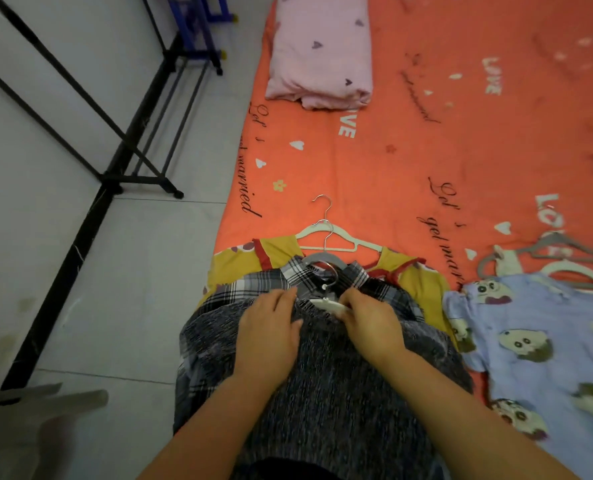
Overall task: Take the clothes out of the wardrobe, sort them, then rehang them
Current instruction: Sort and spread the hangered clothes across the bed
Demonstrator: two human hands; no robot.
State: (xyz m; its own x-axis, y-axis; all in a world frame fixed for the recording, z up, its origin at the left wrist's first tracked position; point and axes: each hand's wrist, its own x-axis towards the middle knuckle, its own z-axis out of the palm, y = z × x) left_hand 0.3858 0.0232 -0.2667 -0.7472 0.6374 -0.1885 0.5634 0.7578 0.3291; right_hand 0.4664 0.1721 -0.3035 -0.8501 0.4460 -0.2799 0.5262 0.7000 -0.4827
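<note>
Two hands: I see both low in view, toward 6 o'clock, on a pile of clothes at the bed's near edge.
Left grip: my left hand (270, 327) is spread, its fingers fairly straight and lying flat on the dark speckled garment (322, 393) near the neck.
Right grip: my right hand (371, 323) is pinching the white hanger (329, 304) at that garment's neck, fingers curled over it.
Pile: the dark speckled garment is on top. Under it is a plaid shirt (250, 285) with a grey hanger (319, 259) at its collar, and under that a yellow garment (239, 265) with red trim.
Loose hangers: two pale hangers (336, 237) lie on the sheet just past the pile, at 12 o'clock from my hands.
Second pile: a blue cartoon-print garment (530, 341) lies at 4 o'clock, with more hangers (565, 258) at its top.
Bed: its orange sheet (461, 133) runs from 12 to 4 o'clock.
Pink bundle (322, 53): folded, at 12 o'clock, well apart from the piles.
Black rack (132, 147): at 10 o'clock, on the tiled floor (132, 271).
</note>
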